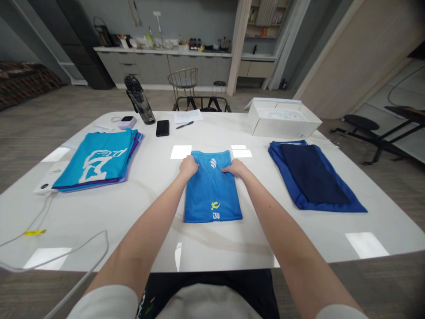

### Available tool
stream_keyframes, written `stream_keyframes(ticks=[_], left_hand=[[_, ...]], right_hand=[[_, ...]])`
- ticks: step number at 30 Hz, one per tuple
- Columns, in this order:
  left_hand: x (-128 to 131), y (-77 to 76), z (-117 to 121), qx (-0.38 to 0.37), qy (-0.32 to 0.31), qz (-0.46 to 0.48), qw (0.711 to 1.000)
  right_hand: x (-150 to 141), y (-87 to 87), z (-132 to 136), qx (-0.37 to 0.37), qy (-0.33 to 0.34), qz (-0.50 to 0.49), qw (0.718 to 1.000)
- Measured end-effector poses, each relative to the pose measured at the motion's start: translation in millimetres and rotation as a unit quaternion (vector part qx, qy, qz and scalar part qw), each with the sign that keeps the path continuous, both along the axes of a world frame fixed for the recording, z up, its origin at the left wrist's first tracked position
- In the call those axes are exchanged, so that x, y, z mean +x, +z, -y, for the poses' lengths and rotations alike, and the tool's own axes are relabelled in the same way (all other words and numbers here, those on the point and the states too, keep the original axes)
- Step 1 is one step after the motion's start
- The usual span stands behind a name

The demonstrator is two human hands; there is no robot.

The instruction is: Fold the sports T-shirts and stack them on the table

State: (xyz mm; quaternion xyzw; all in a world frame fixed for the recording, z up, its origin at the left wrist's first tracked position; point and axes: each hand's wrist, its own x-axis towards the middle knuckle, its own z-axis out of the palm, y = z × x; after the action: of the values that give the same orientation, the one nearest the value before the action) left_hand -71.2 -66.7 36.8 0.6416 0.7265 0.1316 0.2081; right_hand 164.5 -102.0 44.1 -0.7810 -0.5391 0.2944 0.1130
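Note:
A bright blue shirt (212, 188), folded into a neat rectangle, lies flat on the white table in front of me. It bears a white logo near its far edge and yellow and white prints near its close edge. My left hand (190, 167) grips its upper left side, thumb on top and the other fingers curled at the edge. Opposite, my right hand (236, 169) pinches the upper right side, its thumb also resting on the cloth. The fingertips beneath the edges are hidden.
To the left lies a stack of folded turquoise and purple clothes (99, 157); to the right, dark blue folded clothes (315, 175). Along the far side are a bottle (140, 101), a phone (162, 128), a pen (184, 125), paper and a white box (282, 126). A cable (76, 248) crosses the left front.

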Motion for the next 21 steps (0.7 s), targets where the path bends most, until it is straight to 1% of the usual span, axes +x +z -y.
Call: stream_keyframes(ticks=[3,4,6,8,9,11,12,13,14,16,19,21], left_hand=[[-3,1.4,-8,-0.022,-0.024,0.04,0.999],[-4,0.3,-10,-0.009,-0.036,0.069,0.997],[-6,-4.2,-10,0.045,-0.06,0.151,0.986],[-3,-9.7,-6,0.086,-0.065,0.262,0.959],[0,-11.8,-3,0.084,-0.06,0.325,0.94],[8,-13.1,2,0.036,-0.038,0.432,0.9],[13,-12.2,4,-0.002,-0.024,0.467,0.884],[18,-10.5,4,-0.042,-0.011,0.486,0.873],[22,-8.2,3,-0.077,0.0,0.49,0.868],[30,-3.5,-2,-0.114,0.013,0.476,0.872],[39,0.6,-14,-0.096,0.034,0.451,0.887],[45,1.4,-22,-0.086,0.049,0.451,0.887]], right_hand=[[-1,-2.9,5,0.021,0.028,-0.054,0.998],[-1,-5.2,10,0.042,0.032,-0.081,0.995],[-1,-11.8,21,0.102,0.026,-0.148,0.983],[1,-19.6,32,0.162,0.002,-0.224,0.961],[2,-23.2,36,0.187,-0.017,-0.26,0.947],[7,-28.3,41,0.214,-0.061,-0.327,0.918],[9,-29.6,41,0.212,-0.087,-0.358,0.905],[12,-30.2,40,0.202,-0.114,-0.385,0.893],[14,-30.4,39,0.19,-0.14,-0.404,0.884],[18,-30.2,34,0.176,-0.188,-0.411,0.875],[23,-30.4,24,0.189,-0.234,-0.365,0.881],[27,-30.4,16,0.191,-0.234,-0.347,0.888]])
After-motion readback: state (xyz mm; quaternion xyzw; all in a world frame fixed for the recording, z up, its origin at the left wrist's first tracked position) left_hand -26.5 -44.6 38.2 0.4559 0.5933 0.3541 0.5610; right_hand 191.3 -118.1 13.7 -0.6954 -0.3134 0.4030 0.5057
